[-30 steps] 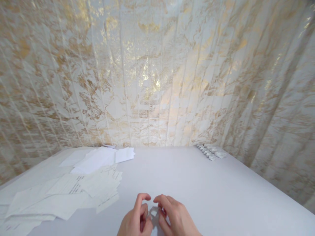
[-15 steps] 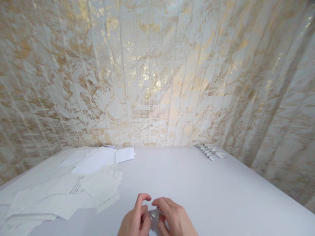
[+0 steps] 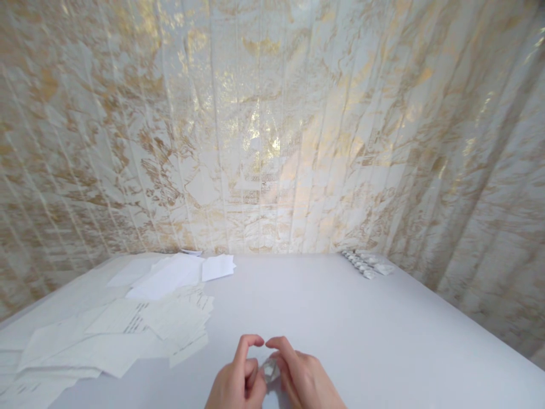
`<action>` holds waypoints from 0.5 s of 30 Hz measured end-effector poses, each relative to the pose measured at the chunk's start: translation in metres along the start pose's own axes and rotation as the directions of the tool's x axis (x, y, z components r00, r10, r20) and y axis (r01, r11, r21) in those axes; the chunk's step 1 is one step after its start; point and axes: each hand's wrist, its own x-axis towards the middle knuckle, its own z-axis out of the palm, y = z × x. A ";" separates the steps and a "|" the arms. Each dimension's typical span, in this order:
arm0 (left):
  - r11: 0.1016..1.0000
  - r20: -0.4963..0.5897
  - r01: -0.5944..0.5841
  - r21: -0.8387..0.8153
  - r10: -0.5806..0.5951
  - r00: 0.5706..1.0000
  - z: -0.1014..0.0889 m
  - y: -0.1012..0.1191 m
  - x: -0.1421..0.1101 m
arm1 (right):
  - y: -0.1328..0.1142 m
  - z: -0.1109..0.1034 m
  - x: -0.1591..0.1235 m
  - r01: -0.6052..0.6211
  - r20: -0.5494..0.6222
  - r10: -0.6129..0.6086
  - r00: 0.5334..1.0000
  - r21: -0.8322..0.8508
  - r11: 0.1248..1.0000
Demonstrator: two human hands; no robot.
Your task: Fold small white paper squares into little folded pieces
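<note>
Low in the middle of the view, a small greyish-white folded piece of paper [image 3: 271, 370] is held between my two hands. My left hand [image 3: 239, 372] pinches its left side with thumb and curled fingers, its index finger arched above. From the right, my right hand [image 3: 304, 375] grips the other side, index finger also bent over the top. The two index fingertips are close together but apart. My fingers cover the piece's edges, so its full shape is hidden.
Loose sheets of paper [image 3: 114, 346], some printed, overlap on the left of the white table [image 3: 340, 335]. Behind them lie blank white sheets [image 3: 170, 275] and a small stack [image 3: 218, 267]. Small folded pieces [image 3: 366, 264] sit in rows at the far right. A patterned curtain [image 3: 264, 125] hangs behind.
My right index finger has lifted and straightened towards the left index fingertip. The folded paper has turned and shows more of its surface. My hands stay in about the same place.
</note>
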 end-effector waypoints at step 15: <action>0.995 0.014 0.074 -0.061 -0.074 0.997 -0.007 0.002 0.005 | -0.009 -0.011 0.001 -0.054 -0.085 0.056 0.995 0.025 0.998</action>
